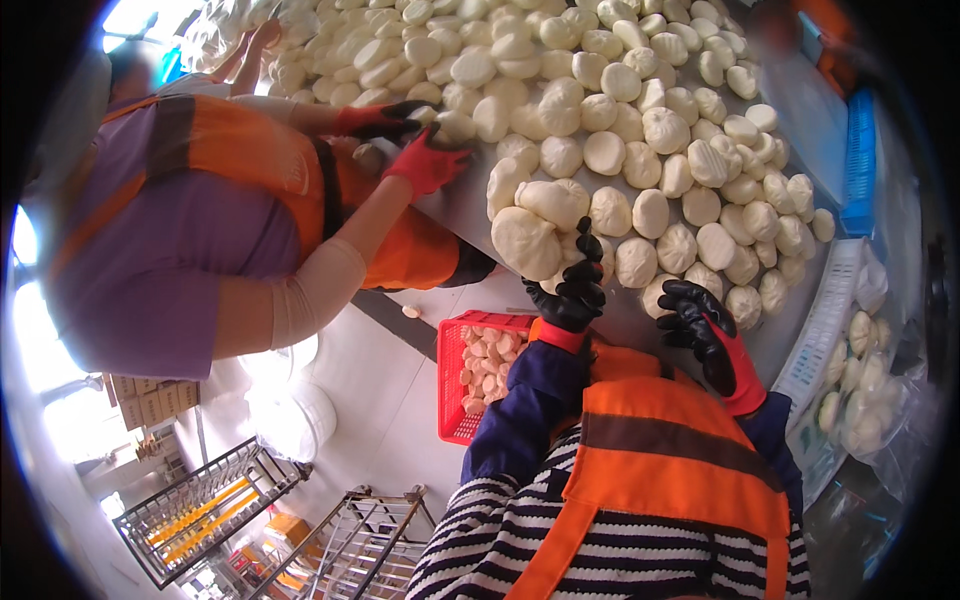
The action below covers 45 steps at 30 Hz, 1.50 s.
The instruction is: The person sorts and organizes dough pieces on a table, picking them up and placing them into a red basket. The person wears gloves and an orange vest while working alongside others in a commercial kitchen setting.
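Observation:
A broad heap of pale steamed buns (602, 153) covers the metal table (469, 195). My left hand (570, 289), in a black-coated red glove, is at the table's near edge, against a large pale bun (526, 242) and its neighbours; whether it grips one cannot be told. My right hand (701, 330), gloved the same way, hovers with bent, parted fingers at the near rim of the heap, close to a pleated bun (657, 295). Nothing shows in its palm.
At left a co-worker's red-gloved hand (429, 161) reaches over the table. A red basket (450, 390) of small pinkish pieces stands on the floor. At right are a white crate (814, 337), a blue crate (859, 165) and bagged buns (862, 397). Wheeled racks (352, 547) stand lower left.

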### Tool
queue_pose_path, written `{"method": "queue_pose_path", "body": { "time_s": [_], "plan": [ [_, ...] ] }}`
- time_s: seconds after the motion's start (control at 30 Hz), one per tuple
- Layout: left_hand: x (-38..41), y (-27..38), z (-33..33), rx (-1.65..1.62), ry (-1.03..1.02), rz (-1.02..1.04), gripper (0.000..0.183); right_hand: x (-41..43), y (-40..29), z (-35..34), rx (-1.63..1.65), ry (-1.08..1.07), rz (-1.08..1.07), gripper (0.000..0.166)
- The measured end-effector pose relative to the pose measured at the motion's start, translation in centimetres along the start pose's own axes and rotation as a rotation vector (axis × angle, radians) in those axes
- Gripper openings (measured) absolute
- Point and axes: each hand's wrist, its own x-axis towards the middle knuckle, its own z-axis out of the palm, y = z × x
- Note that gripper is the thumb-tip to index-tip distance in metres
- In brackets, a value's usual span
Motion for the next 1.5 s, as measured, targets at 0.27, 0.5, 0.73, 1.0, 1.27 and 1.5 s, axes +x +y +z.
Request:
{"method": "queue_pose_path", "body": {
  "time_s": [0.27,0.5,0.73,1.0,1.27,1.5],
  "plan": [
    [-1.0,-3.2,2.4,0.795,0.143,0.226,0.067,-0.2,-0.3,1.9,0.141,-0.174,-0.018,0.04],
    [-2.2,-4.7,4.5,1.816,0.407,0.502,0.054,0.3,1.6,2.9,0.495,-0.436,0.016,0.06],
    [-6.9,0.8,2.8,1.85,0.58,-0.194,0.064,-1.2,0.5,1.6,0.406,-0.233,-0.018,0.052],
    [-7.7,-1.9,4.7,2.216,0.218,-0.07,0.053,-2.4,-2.4,1.9,-0.283,-0.092,-0.582,0.076],
    [-5.1,-6.7,4.0,0.893,0.298,0.068,0.049,-2.5,0.3,1.4,-0.244,-0.03,-0.535,0.072],
    [-5.7,-6.3,2.8,1.313,0.574,0.213,0.045,-1.8,2.3,1.3,0.072,0.085,-0.333,0.062]
  ]
}}
